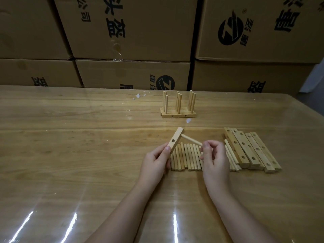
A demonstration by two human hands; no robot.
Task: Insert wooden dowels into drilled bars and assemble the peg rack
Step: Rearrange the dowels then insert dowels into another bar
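Dowel pinched in right hand, tip close beside drilled bar gripped at its lower end by left hand, both above loose dowels on table. Spare bars right; finished rack beyond.

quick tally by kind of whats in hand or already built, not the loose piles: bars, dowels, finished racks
drilled wooden bar, gripped by the left hand: 1
round wooden dowel, pinched by the right hand: 1
assembled wooden peg rack, standing farther back: 1
Total: 3
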